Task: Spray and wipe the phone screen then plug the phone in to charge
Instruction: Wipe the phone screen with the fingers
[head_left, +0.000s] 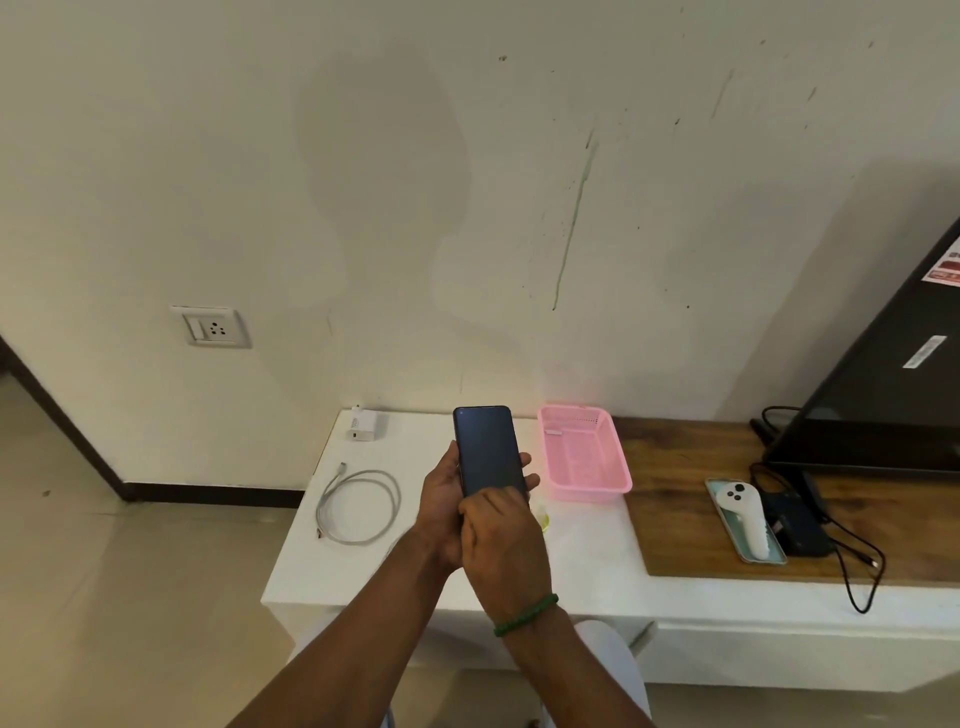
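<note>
A dark phone (485, 452) is held upright over the white table (582, 566), screen towards me. My left hand (441, 509) grips it from the left side and behind. My right hand (504, 545) has its fingers bent onto the lower end of the screen. A small yellow-green thing (543, 519) peeks out beside that hand; I cannot tell what it is or whether it is held. A coiled white cable (358, 506) lies on the table to the left. A white charger block (361, 423) stands near the wall. A wall socket (213, 327) is higher up on the left.
A pink plastic basket (587, 457) sits just right of the phone. On the wooden top (685, 493) lie a tray with a white controller (743, 519), a dark box and black cords (857, 561). A black screen (883, 389) leans at far right.
</note>
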